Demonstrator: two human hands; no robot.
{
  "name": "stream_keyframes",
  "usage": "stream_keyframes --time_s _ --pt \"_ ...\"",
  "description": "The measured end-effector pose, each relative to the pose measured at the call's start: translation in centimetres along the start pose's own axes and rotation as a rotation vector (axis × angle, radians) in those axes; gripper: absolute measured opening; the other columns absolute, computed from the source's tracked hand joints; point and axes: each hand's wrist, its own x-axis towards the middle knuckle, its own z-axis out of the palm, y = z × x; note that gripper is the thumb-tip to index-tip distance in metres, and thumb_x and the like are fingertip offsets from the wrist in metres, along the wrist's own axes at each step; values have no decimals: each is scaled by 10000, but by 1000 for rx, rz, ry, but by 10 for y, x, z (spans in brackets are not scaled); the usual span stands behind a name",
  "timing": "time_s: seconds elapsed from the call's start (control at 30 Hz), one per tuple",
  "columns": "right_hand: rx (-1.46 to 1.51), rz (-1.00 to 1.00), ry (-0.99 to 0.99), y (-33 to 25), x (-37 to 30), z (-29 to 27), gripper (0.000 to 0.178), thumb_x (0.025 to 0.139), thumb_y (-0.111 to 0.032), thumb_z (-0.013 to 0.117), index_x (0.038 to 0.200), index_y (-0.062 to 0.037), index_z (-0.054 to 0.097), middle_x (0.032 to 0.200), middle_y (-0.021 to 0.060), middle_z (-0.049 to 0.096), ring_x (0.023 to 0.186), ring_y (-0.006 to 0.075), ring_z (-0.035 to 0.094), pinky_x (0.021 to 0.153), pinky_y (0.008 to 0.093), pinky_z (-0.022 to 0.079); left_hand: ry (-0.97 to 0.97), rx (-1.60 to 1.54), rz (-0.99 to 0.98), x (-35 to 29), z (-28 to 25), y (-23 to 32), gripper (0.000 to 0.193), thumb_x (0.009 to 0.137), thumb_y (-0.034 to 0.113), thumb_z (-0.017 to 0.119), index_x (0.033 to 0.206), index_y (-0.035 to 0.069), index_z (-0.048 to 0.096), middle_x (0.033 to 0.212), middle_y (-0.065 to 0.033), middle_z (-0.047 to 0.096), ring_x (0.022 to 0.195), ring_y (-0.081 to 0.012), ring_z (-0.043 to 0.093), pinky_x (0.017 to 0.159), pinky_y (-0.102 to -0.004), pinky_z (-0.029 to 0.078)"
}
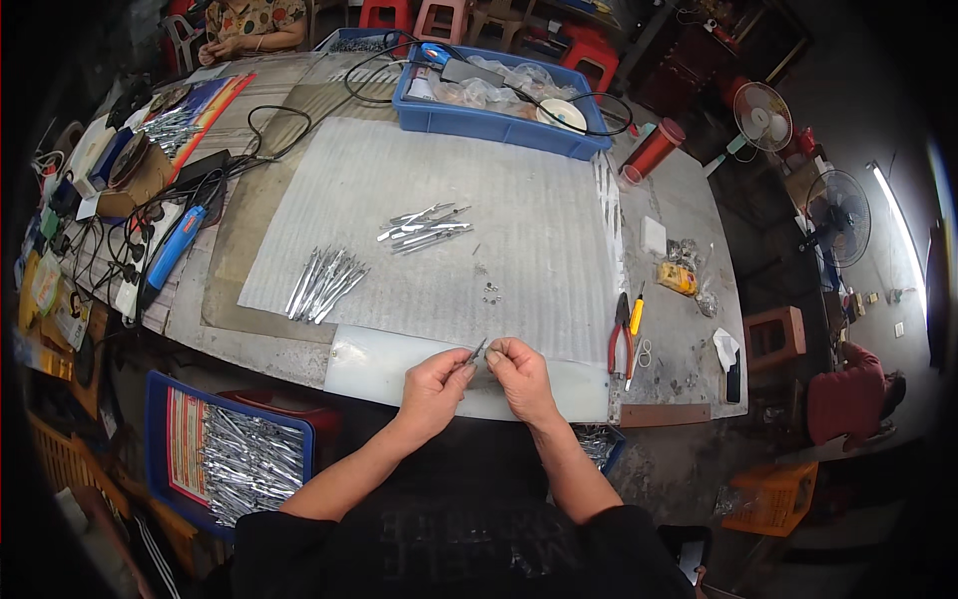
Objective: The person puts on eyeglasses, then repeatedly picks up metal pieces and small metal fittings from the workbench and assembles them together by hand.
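Over the near edge of the table, my left hand (437, 387) pinches a slim, dark metal piece (477, 351) that points up and to the right. Close beside its tip, my right hand (521, 375) has thumb and fingers pressed together; whatever lies between them is too small to make out. Beyond the hands, a white foam sheet (399, 175) bears a fanned pile of slender silvery metal pieces (327, 285) at left. A looser pile of similar pieces (427, 228) lies farther back. Several tiny metal parts (490, 294) are scattered on the sheet just ahead of my hands.
Red-handled pliers (621, 334) and a yellow-handled screwdriver (637, 314) lie right of the sheet. A blue tray (499, 128) holding plastic bags stands at the back. A blue bin (158, 439) full of metal pieces sits lower left. Cables and a blue power tool (178, 245) occupy the left side.
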Motion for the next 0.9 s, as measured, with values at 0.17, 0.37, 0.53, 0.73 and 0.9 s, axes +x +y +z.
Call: stream_keyframes --time_s 0.17,0.37,0.53,0.73,0.9 --pt "-36 -11 21 3 -1 0 107 834 -95 487 828 9 513 731 -32 466 678 33 410 600 184 356 -6 19 2 0 1 -1 168 815 72 542 959 -14 558 672 12 531 529 -32 460 463 -168 386" --pt "-31 -20 38 3 -2 1 99 828 -86 490 816 8 516 713 -38 463 661 32 401 587 183 352 -2 22 22 -1 1 -4 162 811 68 548 951 -14 562 673 11 535 530 -34 460 466 -170 389" --pt "-65 -40 96 6 -3 2 100 815 -84 506 795 13 521 688 -28 468 638 40 400 557 195 354 31 91 66 -2 3 -5 156 775 45 564 916 -21 566 695 -65 566 599 -107 519 535 -239 422" --pt "-521 -351 243 4 -5 7 94 773 -67 538 757 25 530 647 81 507 587 118 466 518 265 385 102 306 276 -2 5 1 152 754 34 571 895 -22 568 760 -131 583 649 -219 572 572 -280 445" --pt "-466 -315 255 10 -5 5 91 767 -58 532 757 32 531 648 115 523 576 167 491 529 288 398 110 298 280 -3 7 -1 154 751 35 572 894 -23 568 757 -132 582 653 -227 574 576 -284 447"
